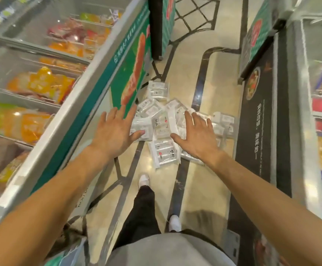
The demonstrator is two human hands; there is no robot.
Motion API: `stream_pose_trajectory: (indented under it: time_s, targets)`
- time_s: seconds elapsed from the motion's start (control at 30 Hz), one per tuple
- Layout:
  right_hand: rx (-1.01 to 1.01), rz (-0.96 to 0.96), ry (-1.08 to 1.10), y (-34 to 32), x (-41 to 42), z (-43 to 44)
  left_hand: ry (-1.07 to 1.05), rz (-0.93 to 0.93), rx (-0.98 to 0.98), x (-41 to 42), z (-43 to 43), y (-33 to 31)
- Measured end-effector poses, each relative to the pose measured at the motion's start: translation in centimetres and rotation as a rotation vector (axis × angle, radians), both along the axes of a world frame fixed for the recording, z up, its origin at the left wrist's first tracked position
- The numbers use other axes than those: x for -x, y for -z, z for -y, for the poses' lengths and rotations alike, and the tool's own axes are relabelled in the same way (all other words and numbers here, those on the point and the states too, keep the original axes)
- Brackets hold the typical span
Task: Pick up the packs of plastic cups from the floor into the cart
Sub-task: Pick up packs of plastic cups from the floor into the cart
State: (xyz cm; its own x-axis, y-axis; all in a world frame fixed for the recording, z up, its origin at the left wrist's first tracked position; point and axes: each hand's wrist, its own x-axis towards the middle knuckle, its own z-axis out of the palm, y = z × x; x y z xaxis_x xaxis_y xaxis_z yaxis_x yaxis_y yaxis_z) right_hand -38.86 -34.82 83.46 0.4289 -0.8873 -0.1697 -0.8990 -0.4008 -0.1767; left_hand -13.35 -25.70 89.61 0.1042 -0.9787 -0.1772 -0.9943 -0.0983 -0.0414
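Your left hand and right hand hover spread and empty over the packs of plastic cups heaped on the floor at frame centre, so next bend and grip one; no cart shows.

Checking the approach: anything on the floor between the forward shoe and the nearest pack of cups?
Head view: nothing, just bare patterned floor between the forward shoe and the nearest pack.

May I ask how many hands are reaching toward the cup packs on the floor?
2. The left hand is spread open above the left side of the pile, the right hand above its right side; neither holds anything. No hand seems hidden.
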Motion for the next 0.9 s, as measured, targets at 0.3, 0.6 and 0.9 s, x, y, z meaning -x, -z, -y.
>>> stream_pose_trajectory:
  time_s: [0.3,0.6,0.9]
  targets:
    - [-0.122,-0.047,0.266,10.7,-4.1,5.6,0.389,0.11,-0.103,-5.8,16.9,11.2]
    - [-0.216,0.065,0.706,36.5,-8.7,9.8,0.651,0.085,-0.264,-7.1,29.8,38.1]
    - [-0.339,0.279,1.084,66.2,-11.2,9.8,0.758,0.028,-0.317,-5.9,35.2,71.3]
